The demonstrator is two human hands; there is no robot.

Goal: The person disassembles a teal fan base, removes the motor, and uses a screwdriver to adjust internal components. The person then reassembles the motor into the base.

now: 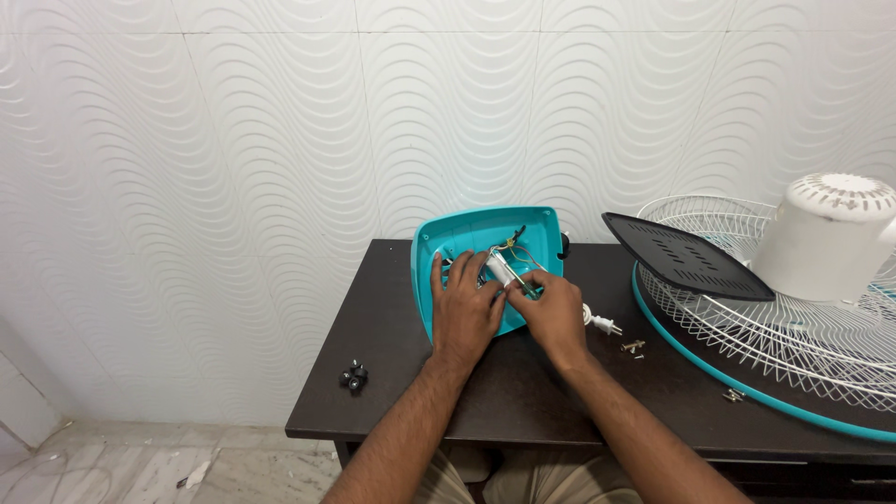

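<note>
- While both hands work inside the upturned teal fan base, the left hand lies palm-down across its inner face, fingers spread and loosely curled over the wiring, apparently to pin the shell steady; whether it grips anything underneath cannot be told.
- Pressed against it, the right hand has its fingertips pinched on the thin wires beside a small white cylindrical part, likely so the loose leads stay put for fine work.
- That base stands tilted toward the person, hollow side facing them, near the middle of the back edge of the dark table, probably because this exposes its inside.
- A white plug trails out of the base just right of the right hand, lying on the surface.
- A few small brass-coloured screws rest just beyond the plug, and another small metal piece lies nearer the front edge on the right, seemingly set aside within reach.
- Toward the front left corner, well apart from the hands, sits a cluster of small black knobs.
- Over the right end of the table lies a white wire fan guard with a teal rim; a black vented cover plate rests tilted on its left edge, and a white motor housing sits on top.
</note>
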